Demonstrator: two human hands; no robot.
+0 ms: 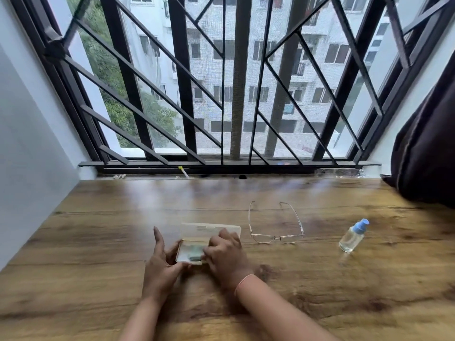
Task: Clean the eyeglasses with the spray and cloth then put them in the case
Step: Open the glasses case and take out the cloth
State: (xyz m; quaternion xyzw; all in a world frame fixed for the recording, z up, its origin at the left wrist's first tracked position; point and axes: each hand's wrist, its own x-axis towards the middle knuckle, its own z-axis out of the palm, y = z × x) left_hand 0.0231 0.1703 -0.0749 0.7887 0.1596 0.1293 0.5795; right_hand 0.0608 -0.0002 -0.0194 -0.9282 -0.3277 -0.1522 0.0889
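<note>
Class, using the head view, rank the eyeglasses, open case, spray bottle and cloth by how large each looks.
1. open case and eyeglasses: similar spread, so tied; the right hand covers part of the case.
2. spray bottle.
3. cloth, partly hidden inside the case.

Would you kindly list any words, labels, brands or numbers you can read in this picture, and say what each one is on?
No text here can be read.
Open case, inside of the lid: faint grey marks, too blurred to read.
Spray bottle: clear with a blue top, no label visible.
Eyeglasses: no marking visible.
</note>
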